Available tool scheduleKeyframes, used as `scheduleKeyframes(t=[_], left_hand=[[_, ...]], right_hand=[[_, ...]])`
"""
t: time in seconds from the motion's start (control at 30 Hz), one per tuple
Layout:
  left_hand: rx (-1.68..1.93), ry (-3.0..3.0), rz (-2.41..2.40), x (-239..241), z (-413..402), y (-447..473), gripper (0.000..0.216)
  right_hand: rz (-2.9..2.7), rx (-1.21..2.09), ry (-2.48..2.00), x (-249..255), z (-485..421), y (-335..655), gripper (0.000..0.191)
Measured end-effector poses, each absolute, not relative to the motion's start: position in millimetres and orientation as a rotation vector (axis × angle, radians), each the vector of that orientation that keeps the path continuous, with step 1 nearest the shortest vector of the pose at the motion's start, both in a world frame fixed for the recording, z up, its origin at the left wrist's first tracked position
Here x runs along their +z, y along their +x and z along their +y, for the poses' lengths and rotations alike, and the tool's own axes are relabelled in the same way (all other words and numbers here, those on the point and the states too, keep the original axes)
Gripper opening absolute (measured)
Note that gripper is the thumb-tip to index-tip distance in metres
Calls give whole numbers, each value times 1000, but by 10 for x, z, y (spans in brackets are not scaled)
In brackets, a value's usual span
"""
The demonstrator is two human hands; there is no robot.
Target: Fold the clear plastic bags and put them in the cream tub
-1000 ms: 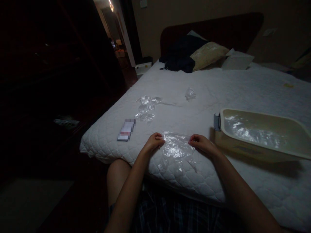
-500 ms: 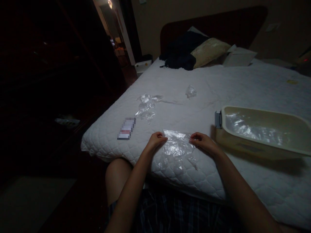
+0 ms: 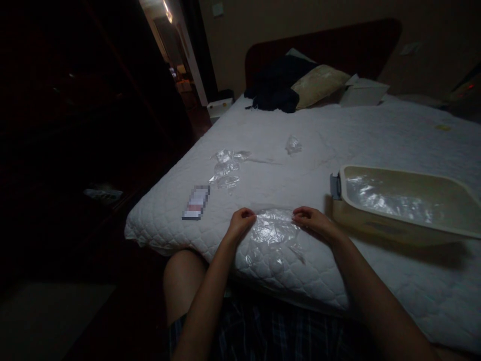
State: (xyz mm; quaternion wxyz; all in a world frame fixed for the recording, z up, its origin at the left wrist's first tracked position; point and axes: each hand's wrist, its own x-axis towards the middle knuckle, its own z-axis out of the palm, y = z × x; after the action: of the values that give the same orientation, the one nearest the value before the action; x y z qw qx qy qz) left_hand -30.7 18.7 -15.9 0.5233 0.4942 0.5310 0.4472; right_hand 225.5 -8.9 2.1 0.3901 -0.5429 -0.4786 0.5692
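A clear plastic bag lies flat on the near edge of the white quilted mattress. My left hand pinches its upper left corner with the fingers curled shut. My right hand pinches the upper right corner the same way. The bag's top edge looks folded over toward me between the two hands.
A beige plastic tub with clear plastic inside sits to the right. More crumpled clear bags and a small one lie farther up the bed. A small card rests at the left. Pillows and dark clothes are at the headboard.
Both hands have drawn the bag's top edge a little toward me, so it now looks folded over. The view has shifted slightly.
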Motion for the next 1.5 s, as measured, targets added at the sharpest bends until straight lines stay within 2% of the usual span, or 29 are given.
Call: scheduleKeyframes(t=[0.17, 0.4, 0.6, 0.87, 1.1, 1.5], left_hand=[[1073, 1166, 1206, -116, 135, -338, 20], [993, 1116, 1088, -23, 78, -406, 27], [933, 1134, 1012, 6, 57, -506, 36], [1106, 1379, 1191, -123, 36, -379, 12], [1115, 1587, 1186, -115, 54, -422, 9], [774, 1878, 980, 104, 64, -618, 24]], right_hand=[[-1265, 1467, -1412, 58, -94, 2259, 37], [-1571, 1165, -1413, -26, -89, 2276, 21], [-1554, 1060, -1408, -30, -129, 2237, 20], [-1507, 999, -1397, -52, -145, 2239, 18], [-1601, 902, -1309, -85, -128, 2281, 8], [-1610, 824, -1273, -114, -158, 2273, 19]])
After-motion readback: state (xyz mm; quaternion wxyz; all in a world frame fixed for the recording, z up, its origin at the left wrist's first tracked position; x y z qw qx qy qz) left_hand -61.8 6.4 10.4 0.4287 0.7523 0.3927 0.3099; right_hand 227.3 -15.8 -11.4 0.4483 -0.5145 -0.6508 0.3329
